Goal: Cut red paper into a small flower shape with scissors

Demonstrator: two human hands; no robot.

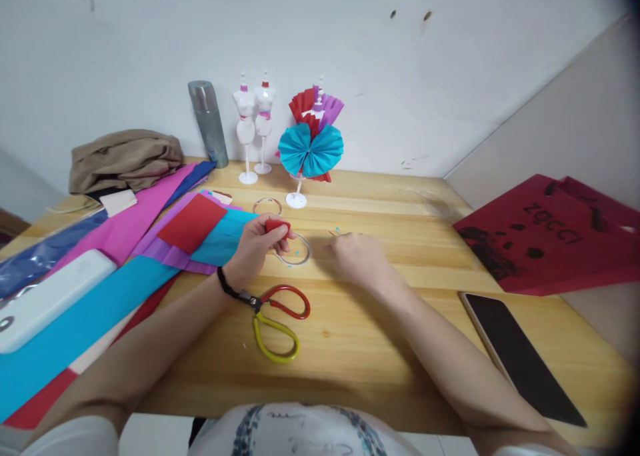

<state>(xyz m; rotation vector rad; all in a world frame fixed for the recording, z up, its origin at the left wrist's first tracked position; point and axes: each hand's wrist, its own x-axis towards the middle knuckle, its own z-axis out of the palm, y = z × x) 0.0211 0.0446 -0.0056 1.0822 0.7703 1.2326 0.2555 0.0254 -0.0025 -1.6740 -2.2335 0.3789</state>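
Observation:
My left hand [255,243] is closed, pinching a small folded piece of red paper [278,227] between thumb and fingers. Just under it lies a round loop of silvery wire [301,261]. My right hand [357,256] rests low over the table with its fingers curled together. What its fingertips hold, if anything, is hidden. Tiny blue and red scraps [337,231] lie beside those fingertips. Scissors [275,319] with one red and one yellow handle lie below my left wrist. A red paper sheet [193,223] and blue pleated paper [227,239] sit left of my left hand.
Behind stand two white mini mannequins [245,123] and one dressed in a blue paper bow [311,151]. A flask [209,126] leans near the wall. Strips of coloured paper [80,336] and a white device [55,303] fill the left; a phone [520,356] and red bag [550,243] lie right.

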